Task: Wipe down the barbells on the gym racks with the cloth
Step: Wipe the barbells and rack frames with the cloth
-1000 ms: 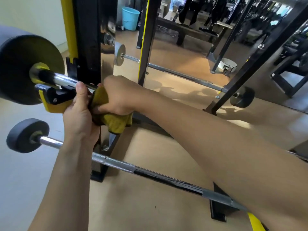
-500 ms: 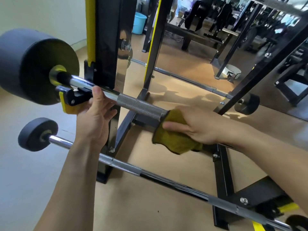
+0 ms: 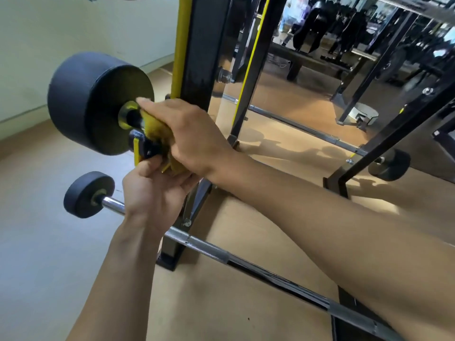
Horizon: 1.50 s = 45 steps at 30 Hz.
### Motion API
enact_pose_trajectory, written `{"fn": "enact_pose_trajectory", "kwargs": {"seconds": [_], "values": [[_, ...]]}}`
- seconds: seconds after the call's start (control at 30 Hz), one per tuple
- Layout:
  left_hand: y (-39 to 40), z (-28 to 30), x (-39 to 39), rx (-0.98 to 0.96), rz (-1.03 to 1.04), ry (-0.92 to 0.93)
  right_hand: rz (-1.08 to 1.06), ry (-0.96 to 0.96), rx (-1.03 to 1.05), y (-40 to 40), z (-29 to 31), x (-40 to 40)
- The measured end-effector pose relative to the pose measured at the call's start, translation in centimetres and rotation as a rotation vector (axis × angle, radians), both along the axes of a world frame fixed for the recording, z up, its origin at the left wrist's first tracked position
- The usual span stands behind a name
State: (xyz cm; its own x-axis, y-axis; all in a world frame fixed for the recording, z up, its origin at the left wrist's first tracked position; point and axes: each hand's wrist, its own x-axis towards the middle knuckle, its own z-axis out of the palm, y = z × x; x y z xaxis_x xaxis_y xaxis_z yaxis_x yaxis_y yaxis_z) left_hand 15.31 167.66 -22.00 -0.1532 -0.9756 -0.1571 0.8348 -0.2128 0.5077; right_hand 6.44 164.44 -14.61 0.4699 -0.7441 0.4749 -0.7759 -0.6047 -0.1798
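Observation:
The upper barbell rests on the rack's hook, its big black weight [image 3: 98,102] at the left. My right hand [image 3: 194,136] grips the yellow cloth [image 3: 156,130] wrapped round the bar right next to that weight; the shaft under it is hidden. Just below, my left hand [image 3: 157,190] holds the bar and hook [image 3: 144,148] from underneath, thumb up against the black and yellow hook. A lower barbell [image 3: 221,254] with a small black weight [image 3: 88,194] runs across beneath my arms.
The black and yellow rack upright [image 3: 197,52] stands right behind my hands. A mirror [image 3: 307,82] behind it reflects the rack, bars and gym machines. A pale wall [image 3: 73,33] is at the left, and tan floor [image 3: 221,303] lies below.
My right hand slid the cloth from mid-bar back left to the big weight. My left hand stayed under the hook end. The camera view shifted right and closer.

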Motion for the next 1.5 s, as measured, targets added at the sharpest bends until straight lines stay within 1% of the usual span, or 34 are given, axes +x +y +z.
{"fn": "enact_pose_trajectory", "kwargs": {"seconds": [0.03,0.07,0.13,0.17,0.23,0.3,0.4,0.5,0.57,0.6,0.67,0.7,0.77,0.83,0.9,0.93,1.0,1.1,1.17,1.2,1.27,1.3,1.33,1.43,1.5], "values": [[0.1,0.1,-0.1,0.004,0.005,0.003,0.045,0.031,0.071,-0.7,0.6,0.6],[0.1,0.1,-0.3,0.006,0.002,-0.007,0.062,0.106,0.149,-1.3,1.3,1.1],[0.2,0.3,-0.5,-0.002,-0.024,-0.055,0.074,0.267,0.232,-2.4,1.9,1.4],[0.3,0.2,-0.8,-0.001,-0.031,-0.071,0.095,0.287,0.273,-2.6,2.0,1.1],[0.4,0.1,-1.1,-0.007,-0.032,-0.062,0.119,0.267,0.327,-2.2,1.6,0.0],[0.7,0.0,-1.5,-0.039,-0.038,-0.012,0.126,0.254,0.341,-0.9,1.2,-2.0],[1.2,0.3,-2.7,-0.086,-0.09,-0.015,0.165,0.214,0.383,2.8,0.8,-6.9],[1.7,0.7,-4.1,-0.103,-0.108,-0.059,0.101,0.178,0.423,7.4,1.6,-12.2],[2.0,0.9,-4.9,-0.115,-0.097,-0.12,-0.015,0.191,0.429,9.5,2.0,-14.0],[2.0,0.9,-5.2,-0.125,-0.075,-0.17,-0.096,0.231,0.436,9.8,1.9,-14.1],[2.1,0.6,-5.5,-0.157,-0.041,-0.255,-0.249,0.394,0.442,8.7,1.2,-13.3],[2.0,0.5,-5.6,-0.176,-0.032,-0.281,-0.278,0.454,0.438,7.5,1.0,-12.2],[1.9,0.1,-5.5,-0.187,-0.004,-0.309,-0.233,0.473,0.396,4.9,0.8,-9.8],[1.8,0.0,-5.6,-0.173,0.016,-0.262,-0.185,0.478,0.321,3.0,0.8,-7.6],[1.5,0.1,-5.7,-0.144,0.048,-0.215,-0.203,0.472,0.271,2.4,0.6,-6.6],[1.4,0.1,-5.7,-0.133,0.059,-0.216,-0.223,0.44,0.268,2.7,0.4,-6.7],[1.2,0.1,-5.8,-0.135,0.062,-0.245,-0.288,0.375,0.305,4.4,0.2,-8.1],[0.9,-0.1,-5.7,-0.136,0.077,-0.29,-0.378,0.458,0.359,7.6,0.7,-12.1],[0.7,-0.2,-5.4,-0.162,0.066,-0.299,-0.417,0.508,0.433,10.0,1.7,-14.9],[0.8,-0.2,-5.4,-0.174,0.059,-0.308,-0.423,0.5,0.493,11.1,2.1,-16.0],[0.9,-0.3,-5.3,-0.186,0.048,-0.347,-0.41,0.419,0.617,12.0,2.6,-17.0],[0.9,-0.4,-5.3,-0.195,0.051,-0.376,-0.397,0.376,0.651,11.8,2.8,-16.9],[0.9,-0.5,-5.4,-0.204,0.058,-0.402,-0.383,0.374,0.672,11.4,3.2,-16.4],[0.8,-0.7,-5.6,-0.238,0.075,-0.436,-0.371,0.527,0.657,8.9,3.3,-14.3],[0.7,-0.8,-5.6,-0.246,0.075,-0.412,-0.355,0.543,0.559,6.5,2.6,-12.2]]}}
